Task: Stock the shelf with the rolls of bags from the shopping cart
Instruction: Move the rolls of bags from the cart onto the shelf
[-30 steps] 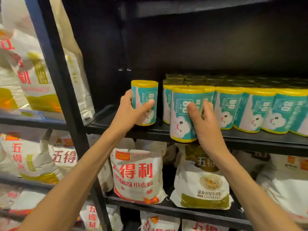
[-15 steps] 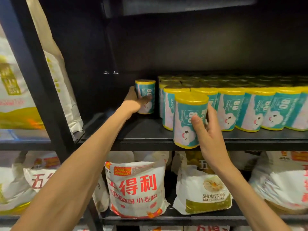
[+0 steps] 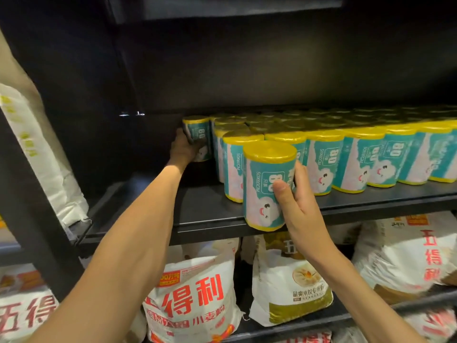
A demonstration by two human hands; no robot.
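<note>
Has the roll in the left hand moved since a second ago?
Yes. The left hand has carried its roll from the shelf's front edge deep toward the back, beside the rearmost stocked rolls.

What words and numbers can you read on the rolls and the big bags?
"80": on the roll in the right hand, rotated.
"50X60CM": small print on the same roll, uncertain.
"80": on the shelved rolls and the roll in the left hand.
"得利": red, on the white flour bag below.
"五得": red, on the bag at lower left.
"五得": on the bag at right.
Smaller print on all bags: too blurred.
</note>
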